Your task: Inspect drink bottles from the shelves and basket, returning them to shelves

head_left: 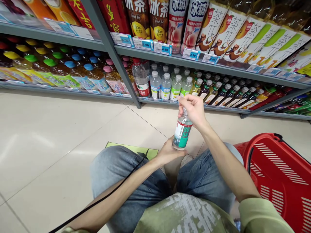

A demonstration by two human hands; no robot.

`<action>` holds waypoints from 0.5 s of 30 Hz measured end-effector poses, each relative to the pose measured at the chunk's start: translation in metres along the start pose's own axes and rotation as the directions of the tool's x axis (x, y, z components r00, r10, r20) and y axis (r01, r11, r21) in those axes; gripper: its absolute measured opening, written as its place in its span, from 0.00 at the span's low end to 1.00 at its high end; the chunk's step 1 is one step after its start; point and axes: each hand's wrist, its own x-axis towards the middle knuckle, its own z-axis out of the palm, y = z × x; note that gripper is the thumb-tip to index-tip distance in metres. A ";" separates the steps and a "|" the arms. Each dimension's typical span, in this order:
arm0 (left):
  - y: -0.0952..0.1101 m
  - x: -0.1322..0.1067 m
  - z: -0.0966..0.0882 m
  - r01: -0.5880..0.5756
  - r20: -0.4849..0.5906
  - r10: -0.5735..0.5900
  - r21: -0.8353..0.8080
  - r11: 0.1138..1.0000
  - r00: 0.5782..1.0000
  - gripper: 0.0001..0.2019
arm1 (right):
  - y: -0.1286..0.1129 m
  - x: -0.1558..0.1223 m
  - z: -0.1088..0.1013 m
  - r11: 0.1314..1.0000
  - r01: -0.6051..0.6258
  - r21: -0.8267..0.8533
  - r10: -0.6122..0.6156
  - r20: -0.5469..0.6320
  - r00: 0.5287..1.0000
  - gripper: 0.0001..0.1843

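I hold a small clear soda bottle with a green and white label upright in front of my knees. My right hand is closed over its cap and neck from above. My left hand cups the bottle's base from below, fingers curled against it. Both hands touch the bottle. I am crouched before the bottom shelf, just short of a row of similar white-capped bottles.
A red shopping basket stands on the floor at my right. Shelves full of bottled drinks run across the top, with price tags on the edges. A black cable crosses my left knee. Pale floor tiles lie to the left.
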 end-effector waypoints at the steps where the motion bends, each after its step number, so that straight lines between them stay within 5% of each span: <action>1: -0.001 0.000 0.000 0.001 -0.004 -0.001 0.003 1.000 1.000 0.21 | 0.001 0.000 0.000 1.000 -0.002 -0.002 0.002 -0.003 1.000 0.19; 15: -0.005 0.001 -0.002 0.002 -0.047 0.003 0.099 0.995 0.999 0.24 | 0.001 -0.001 0.002 0.998 -0.001 -0.060 0.001 0.004 1.000 0.22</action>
